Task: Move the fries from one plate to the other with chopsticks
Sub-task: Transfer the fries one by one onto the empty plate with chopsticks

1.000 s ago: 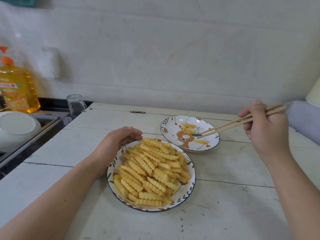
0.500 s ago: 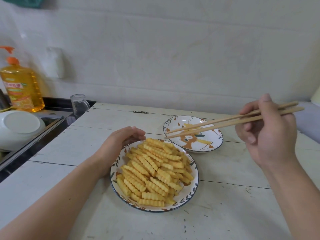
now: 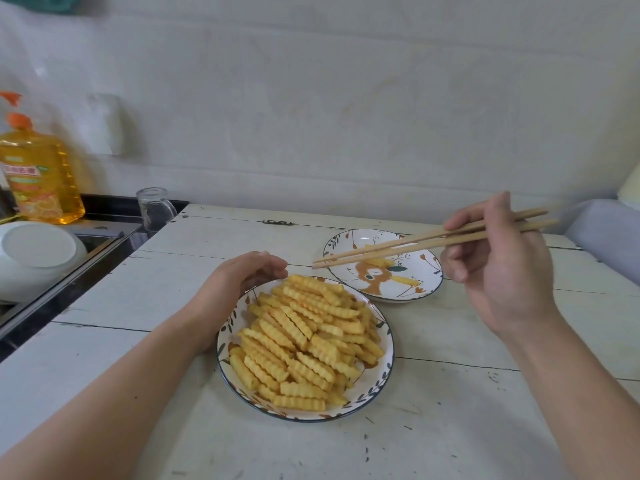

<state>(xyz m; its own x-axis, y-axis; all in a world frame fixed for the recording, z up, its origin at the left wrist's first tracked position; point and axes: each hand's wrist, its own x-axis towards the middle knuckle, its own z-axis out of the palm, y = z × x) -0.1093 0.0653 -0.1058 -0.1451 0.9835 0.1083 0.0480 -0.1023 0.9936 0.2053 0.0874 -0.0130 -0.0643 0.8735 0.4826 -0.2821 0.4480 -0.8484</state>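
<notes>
A near plate with a leaf rim holds a heap of crinkle-cut fries. Behind it to the right stands a smaller far plate with a bear picture and a few fries on it. My left hand rests against the near plate's far-left rim, fingers curled around the edge. My right hand grips a pair of wooden chopsticks. Their tips hang empty above the left edge of the far plate, just beyond the fry heap.
The white plank table ends at the wall behind. To the left lie a dark sink counter, a white bowl, a yellow detergent bottle and a small glass mug. A grey cushion sits at the far right.
My right hand has lifted the chopsticks out of the far plate and swung their empty tips leftward toward the fry heap. My left hand has stayed on the near plate's rim.
</notes>
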